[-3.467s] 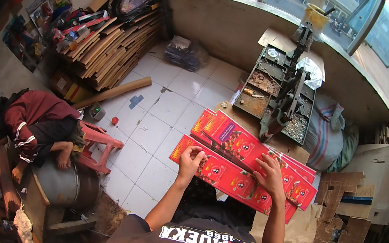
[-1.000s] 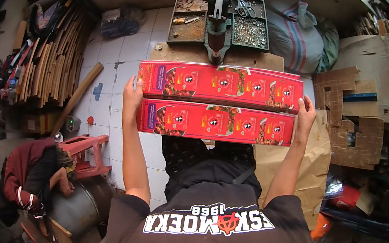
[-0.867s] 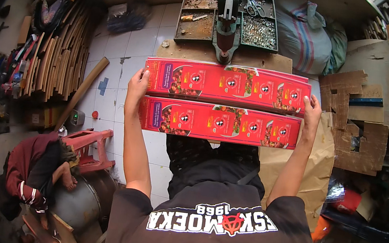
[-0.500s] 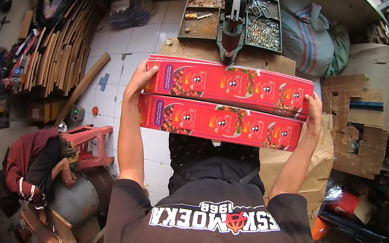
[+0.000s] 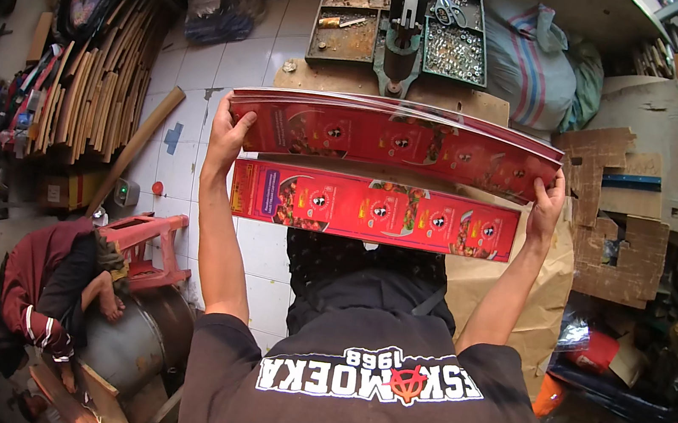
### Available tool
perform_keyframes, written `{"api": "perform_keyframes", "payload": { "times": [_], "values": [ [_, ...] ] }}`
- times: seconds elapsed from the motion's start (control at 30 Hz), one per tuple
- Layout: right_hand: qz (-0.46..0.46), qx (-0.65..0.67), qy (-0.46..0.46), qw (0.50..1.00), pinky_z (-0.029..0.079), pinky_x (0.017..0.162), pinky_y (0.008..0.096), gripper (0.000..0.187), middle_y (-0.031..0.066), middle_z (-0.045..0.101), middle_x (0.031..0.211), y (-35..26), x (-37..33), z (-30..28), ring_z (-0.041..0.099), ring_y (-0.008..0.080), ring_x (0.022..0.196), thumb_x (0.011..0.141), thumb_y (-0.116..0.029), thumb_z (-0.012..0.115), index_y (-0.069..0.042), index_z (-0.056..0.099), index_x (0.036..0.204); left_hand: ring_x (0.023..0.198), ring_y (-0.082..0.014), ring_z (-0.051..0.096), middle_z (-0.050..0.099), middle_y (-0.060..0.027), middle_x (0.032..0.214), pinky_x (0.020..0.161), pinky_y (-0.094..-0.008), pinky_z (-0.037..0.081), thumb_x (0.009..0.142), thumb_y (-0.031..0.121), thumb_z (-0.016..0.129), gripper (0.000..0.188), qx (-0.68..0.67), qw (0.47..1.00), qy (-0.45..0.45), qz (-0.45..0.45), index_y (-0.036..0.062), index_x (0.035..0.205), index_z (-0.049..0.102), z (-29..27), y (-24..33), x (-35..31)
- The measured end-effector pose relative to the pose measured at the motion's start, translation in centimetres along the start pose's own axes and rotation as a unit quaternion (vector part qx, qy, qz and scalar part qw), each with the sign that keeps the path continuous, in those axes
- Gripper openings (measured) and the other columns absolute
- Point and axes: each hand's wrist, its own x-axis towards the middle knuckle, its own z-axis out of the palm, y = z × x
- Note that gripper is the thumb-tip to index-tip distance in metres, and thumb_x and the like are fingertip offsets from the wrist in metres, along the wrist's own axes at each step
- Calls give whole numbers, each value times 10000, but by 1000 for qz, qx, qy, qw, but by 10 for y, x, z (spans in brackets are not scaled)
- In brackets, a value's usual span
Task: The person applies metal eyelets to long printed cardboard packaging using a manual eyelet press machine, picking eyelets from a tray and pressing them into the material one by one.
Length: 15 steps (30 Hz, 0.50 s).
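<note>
Between my two hands spans a stack of long red printed strips [image 5: 358, 133], bowed and tilted so its upper edges show as several layers. My left hand [image 5: 230, 130] grips the left end, thumb on the printed face. At the other end my right hand [image 5: 546, 200] pinches the lower right corner. Nearer my body lies a second red printed strip or stack [image 5: 357, 207], flat, in front of my lap; neither hand touches it. Just beyond the held stack stands a dark metal hand press [image 5: 400, 57].
Compartment trays [image 5: 454, 51] with small metal pieces and scissors [image 5: 445, 3] flank the press. A white sack [image 5: 517, 64] and cut cardboard [image 5: 621, 249] are at right. Leaning boards [image 5: 101, 69], a red stool [image 5: 146, 242] and another person [image 5: 47, 284] are at left.
The upper stack has come up off its place beside the lower one, and now bows and tilts. Both hands have spread slightly outward with it. The lower stack stays put.
</note>
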Motion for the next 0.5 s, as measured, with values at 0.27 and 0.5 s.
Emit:
{"api": "perform_keyframes", "payload": {
  "times": [0.27,0.5],
  "values": [
    [-64,21,-19,998,365,1123,399,488,117,530,1373,10,-16,-17,519,228,1269,924,54,493,-33,415,1397,1145,-200,570,579,-102,1227,1030,-335,450,882,-134,573,560,-114,991,14,68,90,1361,389,2,1,-22],
    [-73,90,1,993,423,1045,421,349,143,601,1207,0,-6,0,575,306,1180,952,-234,593,-18,527,1218,1213,-265,561,603,-138,1183,1049,-368,414,960,281,641,446,-102,989,59,91,16,1267,454,9,-7,-17]
  ]
}}
